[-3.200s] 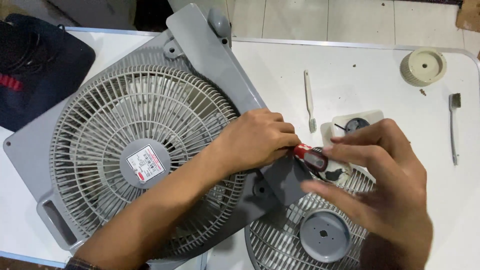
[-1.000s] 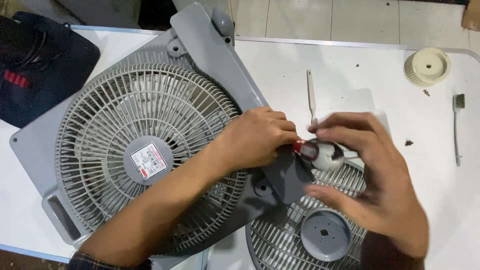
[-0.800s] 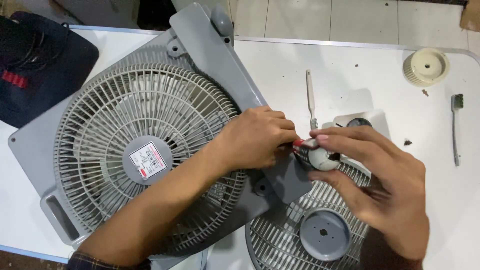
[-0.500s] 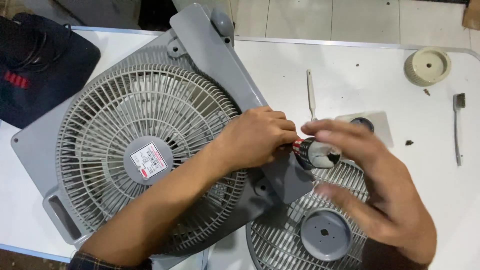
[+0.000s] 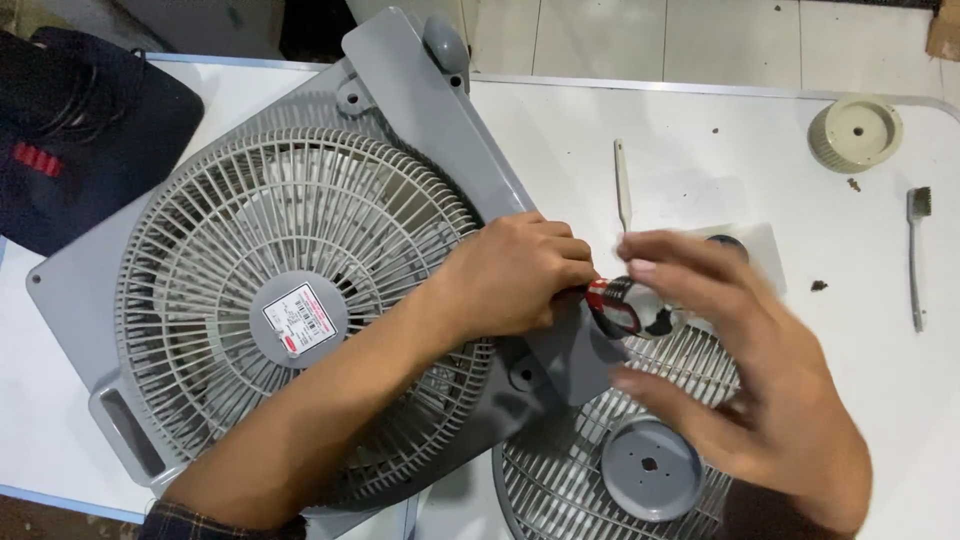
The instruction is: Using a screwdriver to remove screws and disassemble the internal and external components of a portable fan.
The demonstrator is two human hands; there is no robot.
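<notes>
A grey box fan housing (image 5: 420,120) with a round grille lies on the white table (image 5: 700,130). My left hand (image 5: 515,275) rests on its right corner, fingers closed around a screwdriver with a red and black handle (image 5: 612,300). My right hand (image 5: 740,370), blurred by motion, hovers just right of that handle with fingers spread, thumb and fingertips around the handle's end. Below it lies a loose round grille (image 5: 620,450) with a grey centre cap (image 5: 650,467). Whether the right hand touches the handle is unclear.
A thin white tool (image 5: 622,183) lies behind my hands. A clear bag with small dark parts (image 5: 765,250) sits under my right fingers. A cream round knob (image 5: 855,132) and a small brush (image 5: 915,255) lie at the right. A black bag (image 5: 70,140) sits far left.
My right hand has kept shifting around the screwdriver handle, fingers moving from curled over it to spread beside it. My left hand has stayed on the fan's corner.
</notes>
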